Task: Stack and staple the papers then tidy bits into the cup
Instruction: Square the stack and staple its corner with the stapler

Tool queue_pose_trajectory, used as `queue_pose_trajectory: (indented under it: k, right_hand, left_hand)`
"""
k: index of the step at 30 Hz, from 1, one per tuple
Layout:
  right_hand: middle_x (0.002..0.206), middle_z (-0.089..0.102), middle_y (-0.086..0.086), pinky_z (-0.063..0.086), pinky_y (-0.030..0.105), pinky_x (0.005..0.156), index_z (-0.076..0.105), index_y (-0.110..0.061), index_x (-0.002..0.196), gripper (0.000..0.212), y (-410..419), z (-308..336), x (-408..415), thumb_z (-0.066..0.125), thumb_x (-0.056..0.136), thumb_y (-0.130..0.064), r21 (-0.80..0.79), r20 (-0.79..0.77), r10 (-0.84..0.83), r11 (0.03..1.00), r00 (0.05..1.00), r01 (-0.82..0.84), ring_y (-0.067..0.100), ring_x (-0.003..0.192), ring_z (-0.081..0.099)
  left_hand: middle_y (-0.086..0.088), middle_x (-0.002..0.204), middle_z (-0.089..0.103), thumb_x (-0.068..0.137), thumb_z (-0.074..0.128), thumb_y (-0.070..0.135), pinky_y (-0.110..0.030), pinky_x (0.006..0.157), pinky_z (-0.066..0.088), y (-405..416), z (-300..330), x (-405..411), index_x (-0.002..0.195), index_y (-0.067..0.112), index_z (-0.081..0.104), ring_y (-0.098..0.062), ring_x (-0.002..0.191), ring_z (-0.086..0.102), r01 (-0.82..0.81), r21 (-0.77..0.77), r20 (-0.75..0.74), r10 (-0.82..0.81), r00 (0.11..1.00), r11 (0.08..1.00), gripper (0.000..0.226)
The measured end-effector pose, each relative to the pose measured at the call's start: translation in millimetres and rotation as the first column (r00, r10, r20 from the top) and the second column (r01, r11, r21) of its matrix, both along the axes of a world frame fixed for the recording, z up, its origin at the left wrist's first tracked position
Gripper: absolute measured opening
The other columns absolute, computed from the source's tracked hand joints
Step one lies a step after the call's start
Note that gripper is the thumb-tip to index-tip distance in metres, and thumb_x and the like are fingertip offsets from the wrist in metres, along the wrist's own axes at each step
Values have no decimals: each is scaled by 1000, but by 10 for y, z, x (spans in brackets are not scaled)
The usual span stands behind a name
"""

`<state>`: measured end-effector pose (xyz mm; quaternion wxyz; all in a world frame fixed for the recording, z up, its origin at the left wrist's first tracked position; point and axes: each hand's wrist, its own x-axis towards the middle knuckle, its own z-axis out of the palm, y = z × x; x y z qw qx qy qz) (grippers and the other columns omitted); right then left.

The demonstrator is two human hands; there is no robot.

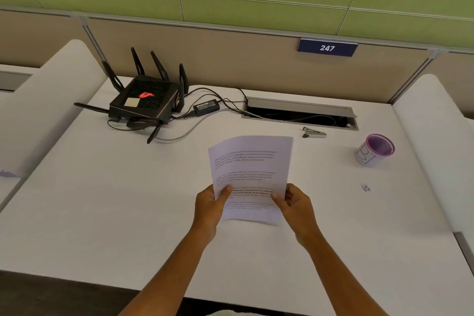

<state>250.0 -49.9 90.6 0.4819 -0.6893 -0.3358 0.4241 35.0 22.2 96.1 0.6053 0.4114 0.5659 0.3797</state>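
Observation:
I hold printed white papers [252, 164] upright above the middle of the white desk [102, 200]. My left hand [211, 206] grips their lower left edge, thumb on the front. My right hand [295, 204] grips the lower right edge the same way. A small grey stapler [314, 132] lies beyond the papers, near the cable hatch. To the right stands a cup [374, 150] with a purple rim and pen marks on its white side. A small crumpled bit [366, 188] lies on the desk in front of the cup.
A black router [145, 101] with several antennas sits at the back left, its power brick [206, 106] and cables trailing to an open cable hatch [300, 113]. White side dividers flank the desk. A partition with a "247" sign [327, 48] closes the back.

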Motion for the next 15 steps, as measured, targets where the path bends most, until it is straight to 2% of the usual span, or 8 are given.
queue_pose_trajectory:
  k: [4, 8, 12, 15]
  right_hand:
    - [107, 81, 7, 61, 50, 96, 75, -11, 111, 19, -102, 82, 214, 77, 92, -10, -20, -118, 74, 997, 990, -77, 30, 103, 77]
    - [118, 78, 13, 60, 50, 96, 72, -8, 124, 32, -221, 80, 162, 75, 92, -9, 14, -280, 93, 996, 955, -93, 35, 111, 74]
    - [122, 77, 14, 61, 49, 93, 70, -7, 129, 44, -264, 20, -116, 78, 85, -12, 20, -404, -28, 999, 914, 39, 33, 112, 74]
    - [116, 80, 7, 64, 45, 86, 71, -10, 122, 35, -252, -8, -295, 78, 88, -10, -27, -394, -148, 988, 907, 150, 27, 106, 77]
  left_hand:
    - [3, 105, 82, 98, 72, 29, -21, 69, 63, 25, 5, -144, 108, 26, 77, -20, 102, 78, -80, -45, 88, 83, 993, 996, 12]
    - [2, 115, 82, 99, 71, 24, -38, 87, 64, -35, 0, -171, 119, 30, 75, -19, 107, 78, -130, -144, 232, 161, 959, 981, 22]
    - [-1, 125, 79, 100, 69, 23, -47, 93, 63, -141, -12, -62, 136, 30, 68, -25, 115, 76, -139, -244, 367, 224, 903, 960, 37]
    - [-2, 125, 79, 100, 69, 23, -51, 97, 62, -271, -18, 64, 135, 33, 67, -26, 115, 76, -95, -263, 417, 202, 886, 960, 37]
